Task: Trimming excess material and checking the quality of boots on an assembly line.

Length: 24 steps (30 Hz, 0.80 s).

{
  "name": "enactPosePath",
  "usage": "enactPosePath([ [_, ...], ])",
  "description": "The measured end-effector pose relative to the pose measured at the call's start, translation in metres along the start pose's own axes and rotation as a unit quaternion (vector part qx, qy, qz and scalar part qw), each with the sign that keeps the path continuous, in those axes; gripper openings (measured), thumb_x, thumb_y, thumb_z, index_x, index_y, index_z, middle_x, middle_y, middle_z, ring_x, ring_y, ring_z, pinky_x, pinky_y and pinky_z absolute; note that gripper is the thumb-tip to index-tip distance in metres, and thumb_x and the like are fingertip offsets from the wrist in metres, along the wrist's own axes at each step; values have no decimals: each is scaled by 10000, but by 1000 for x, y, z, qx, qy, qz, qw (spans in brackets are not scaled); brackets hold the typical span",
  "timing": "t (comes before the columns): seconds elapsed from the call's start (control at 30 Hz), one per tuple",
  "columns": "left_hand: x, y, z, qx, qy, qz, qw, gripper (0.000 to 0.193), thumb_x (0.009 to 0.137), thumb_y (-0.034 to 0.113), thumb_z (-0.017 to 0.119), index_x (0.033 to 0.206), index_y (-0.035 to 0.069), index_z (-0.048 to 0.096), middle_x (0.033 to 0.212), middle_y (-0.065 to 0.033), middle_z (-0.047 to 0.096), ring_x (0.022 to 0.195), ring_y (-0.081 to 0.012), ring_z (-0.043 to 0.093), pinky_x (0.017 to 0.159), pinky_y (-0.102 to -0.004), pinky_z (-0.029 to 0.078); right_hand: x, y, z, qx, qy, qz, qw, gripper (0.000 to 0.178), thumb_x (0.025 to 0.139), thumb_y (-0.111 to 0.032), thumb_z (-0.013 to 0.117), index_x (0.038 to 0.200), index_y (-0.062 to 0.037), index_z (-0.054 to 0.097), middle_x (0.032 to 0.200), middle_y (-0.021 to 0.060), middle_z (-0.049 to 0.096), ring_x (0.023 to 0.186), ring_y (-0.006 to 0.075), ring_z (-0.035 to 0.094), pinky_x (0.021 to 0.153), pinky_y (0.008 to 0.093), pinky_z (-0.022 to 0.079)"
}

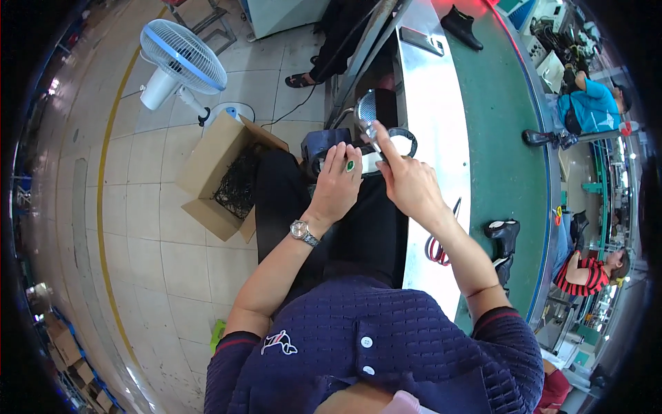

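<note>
Against right fingers (388, 146), dotted round-headed metal tool (367, 110)

Left fingers (337, 160) near right fingers (388, 146)

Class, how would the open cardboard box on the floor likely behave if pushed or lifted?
The cardboard box would probably slide rather than roll, having flat sides on smooth-looking tiles. Its thin, open flaps would likely bend if gripped. The black stringy tangle inside looks loose, so it may shift on lifting; its weight can't be judged.
</note>
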<state>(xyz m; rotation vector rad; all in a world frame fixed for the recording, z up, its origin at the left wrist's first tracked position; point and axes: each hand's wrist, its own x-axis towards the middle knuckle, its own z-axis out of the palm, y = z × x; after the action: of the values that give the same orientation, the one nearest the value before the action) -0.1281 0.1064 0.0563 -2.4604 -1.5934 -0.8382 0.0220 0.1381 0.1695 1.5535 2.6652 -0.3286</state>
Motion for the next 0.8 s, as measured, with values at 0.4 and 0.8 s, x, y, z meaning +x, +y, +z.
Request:
enactPosePath([
  [0.4,12,-4,-44,-10,-97,-114,989,640,671,137,784,1217,-83,533,1169,-203,548,1129,-327,503,997,-401,410,-1,-7,20,120,99,37,987,701,895,-147,552,1505,-147,207,650,208,635,573,395,632,552,503,506],
  [0.8,-8,-16,-33,-146,-5,-113,983,707,701,150,800,1297,-50,479,1270,-220,555,1212,-359,506,1015,-404,434,8,-8,39,78,53,2,996,681,910,-106,549,1495,-100,201,651,211,624,589,416,617,566,508,491],
])
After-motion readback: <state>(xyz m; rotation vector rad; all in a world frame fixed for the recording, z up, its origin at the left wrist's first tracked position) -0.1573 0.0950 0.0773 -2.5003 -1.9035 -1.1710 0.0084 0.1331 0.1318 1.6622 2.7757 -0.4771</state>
